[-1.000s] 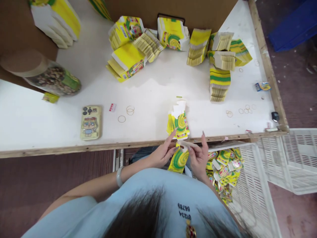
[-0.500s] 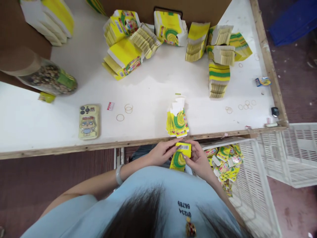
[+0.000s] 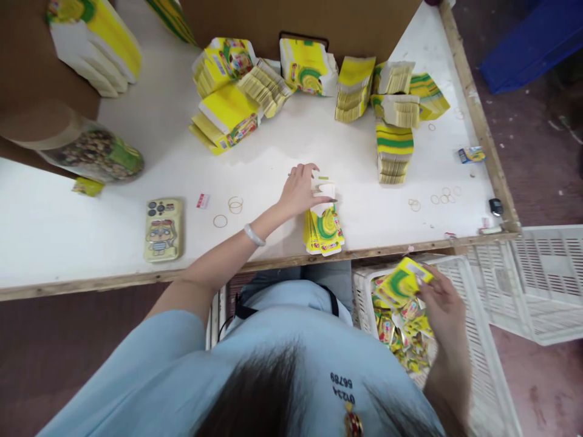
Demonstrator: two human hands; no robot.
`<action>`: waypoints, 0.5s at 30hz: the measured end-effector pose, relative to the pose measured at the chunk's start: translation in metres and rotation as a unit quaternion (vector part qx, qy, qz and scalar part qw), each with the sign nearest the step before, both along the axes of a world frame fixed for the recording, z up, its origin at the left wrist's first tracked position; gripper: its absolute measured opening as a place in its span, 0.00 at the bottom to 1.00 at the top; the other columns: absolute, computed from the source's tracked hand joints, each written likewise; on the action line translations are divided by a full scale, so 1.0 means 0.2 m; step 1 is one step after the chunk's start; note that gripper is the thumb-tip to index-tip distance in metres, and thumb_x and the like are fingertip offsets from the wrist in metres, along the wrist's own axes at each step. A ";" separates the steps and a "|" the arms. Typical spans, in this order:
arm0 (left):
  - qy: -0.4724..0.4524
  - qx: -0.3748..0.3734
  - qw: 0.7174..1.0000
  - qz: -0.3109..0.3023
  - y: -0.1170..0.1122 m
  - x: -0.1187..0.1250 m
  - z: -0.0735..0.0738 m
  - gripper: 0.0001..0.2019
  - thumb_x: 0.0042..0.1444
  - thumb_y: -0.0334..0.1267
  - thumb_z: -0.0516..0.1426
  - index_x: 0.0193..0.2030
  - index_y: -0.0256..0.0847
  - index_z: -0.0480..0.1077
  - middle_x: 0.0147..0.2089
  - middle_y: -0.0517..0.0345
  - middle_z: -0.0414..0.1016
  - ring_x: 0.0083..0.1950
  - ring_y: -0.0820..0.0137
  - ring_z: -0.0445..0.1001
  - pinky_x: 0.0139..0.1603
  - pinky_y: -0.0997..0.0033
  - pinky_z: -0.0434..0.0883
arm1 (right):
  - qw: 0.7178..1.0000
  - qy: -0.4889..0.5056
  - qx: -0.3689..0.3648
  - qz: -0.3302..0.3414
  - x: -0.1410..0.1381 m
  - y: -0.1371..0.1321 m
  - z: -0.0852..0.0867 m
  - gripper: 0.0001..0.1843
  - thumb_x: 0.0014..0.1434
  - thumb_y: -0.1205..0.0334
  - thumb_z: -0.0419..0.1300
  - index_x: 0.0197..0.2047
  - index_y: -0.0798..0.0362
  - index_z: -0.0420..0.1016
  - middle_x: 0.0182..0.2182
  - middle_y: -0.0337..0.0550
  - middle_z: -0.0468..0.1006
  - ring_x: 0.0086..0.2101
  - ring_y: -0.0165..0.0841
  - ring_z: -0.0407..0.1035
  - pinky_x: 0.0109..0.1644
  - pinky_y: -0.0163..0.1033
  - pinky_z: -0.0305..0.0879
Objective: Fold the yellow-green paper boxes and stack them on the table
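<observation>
My left hand is at the far end of a small stack of flat yellow-and-green cartons near the table's front edge. Its thumb and fingers are spread around the white flaps, and I see no carton lifted in it. Off to the right, my right hand pinches a yellow carton by its barcode end. This carton is over a white plastic basket that holds many similar yellow cartons.
Bundled carton stacks line the back before a brown cardboard box. Further right stand more bundles. A phone, rubber bands and a jar lie on the left. A wooden strip edges the table.
My hands have parted from the carton they both held at the table edge. The right hand has carried it right, over the basket; the left has reached forward to the stack.
</observation>
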State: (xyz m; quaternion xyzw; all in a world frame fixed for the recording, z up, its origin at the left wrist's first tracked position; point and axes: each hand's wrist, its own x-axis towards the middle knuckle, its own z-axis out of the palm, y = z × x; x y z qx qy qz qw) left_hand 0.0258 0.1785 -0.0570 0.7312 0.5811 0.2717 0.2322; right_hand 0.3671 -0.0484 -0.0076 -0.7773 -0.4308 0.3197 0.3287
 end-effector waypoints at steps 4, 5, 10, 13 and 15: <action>0.039 -0.073 0.992 -0.095 0.17 0.00 -0.04 0.10 0.59 0.43 0.65 0.40 0.38 0.75 0.40 0.50 0.78 0.45 0.60 0.72 0.51 0.60 0.69 | 0.924 -0.370 -0.080 -0.053 0.25 -0.06 0.08 0.53 0.54 0.33 0.63 0.72 0.60 0.63 0.50 0.71 0.78 0.52 0.67 0.74 0.54 0.75 0.67; 0.038 -0.059 0.992 -0.107 0.19 -0.01 -0.04 0.08 0.63 0.41 0.61 0.37 0.39 0.75 0.40 0.50 0.79 0.44 0.61 0.72 0.50 0.61 0.68 | 0.910 -0.407 -0.052 -0.057 0.23 -0.04 0.07 0.53 0.56 0.33 0.61 0.72 0.64 0.62 0.54 0.76 0.76 0.57 0.69 0.70 0.57 0.77 0.64; -0.032 0.112 0.988 -0.101 0.15 -0.05 0.08 0.13 0.69 0.40 0.54 0.35 0.40 0.76 0.50 0.47 0.81 0.50 0.63 0.76 0.54 0.60 0.69 | 0.946 -0.259 0.191 0.032 -0.22 0.25 -0.03 0.34 0.64 0.41 0.60 0.63 0.56 0.71 0.57 0.63 0.77 0.59 0.53 0.71 0.65 0.65 0.64; -0.107 0.136 0.981 -0.091 0.02 -0.02 0.23 0.16 0.72 0.43 0.51 0.35 0.39 0.73 0.32 0.56 0.76 0.33 0.71 0.73 0.37 0.70 0.67 | 0.937 -0.156 0.297 0.103 -0.57 0.49 -0.07 0.34 0.63 0.44 0.63 0.66 0.53 0.66 0.62 0.59 0.73 0.64 0.50 0.66 0.68 0.65 0.60; -0.144 0.129 0.976 -0.096 -0.08 0.00 0.33 0.17 0.72 0.44 0.51 0.33 0.40 0.69 0.23 0.65 0.65 0.24 0.75 0.64 0.30 0.73 0.62 | 0.929 -0.114 0.327 0.131 -0.74 0.60 -0.08 0.36 0.63 0.43 0.63 0.67 0.52 0.64 0.60 0.59 0.74 0.61 0.48 0.68 0.67 0.62 0.63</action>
